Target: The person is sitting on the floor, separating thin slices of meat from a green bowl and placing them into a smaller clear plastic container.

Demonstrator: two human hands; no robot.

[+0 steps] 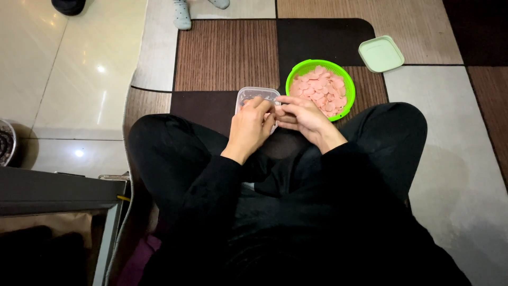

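I sit cross-legged in black clothes on a patchwork rug. My left hand [251, 128] and my right hand [302, 117] meet fingertip to fingertip just above a clear plastic container [248, 94] on the rug. Both hands pinch something small between them; I cannot tell what it is. Right of the container stands a green colander bowl [294, 76] filled with several pink round slices [319, 91]. My right hand is next to the bowl's near rim.
A pale green square lid [381, 53] lies on the rug beyond the bowl, at the right. Another person's socked feet [182, 14] stand at the top edge. A dark bowl [6, 142] sits on the tiled floor at far left, with dark furniture [53, 193] below it.
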